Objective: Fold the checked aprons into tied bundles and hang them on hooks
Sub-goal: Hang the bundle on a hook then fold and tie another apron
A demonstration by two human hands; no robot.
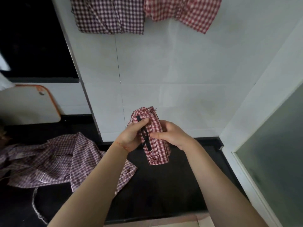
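Red checked bundle (153,136): a folded red-and-white apron, held upright above the black counter (164,185), in front of the white tiled wall (164,71).
Black strap (145,136): runs down the front of the bundle, between the two hands.
Left hand (131,134): grips the bundle's left side, fingertips pinching the strap near its top; a thin orange thread circles the wrist.
Right hand (172,134): curled round the bundle's right side, thumb pressed near the strap.
Purple checked apron (57,158): lies loose and crumpled on the counter, left of the bundle.
Hanging aprons: a purple checked one (108,13) and a red checked one (183,12) side by side high on the wall.
Writing: none can be read.
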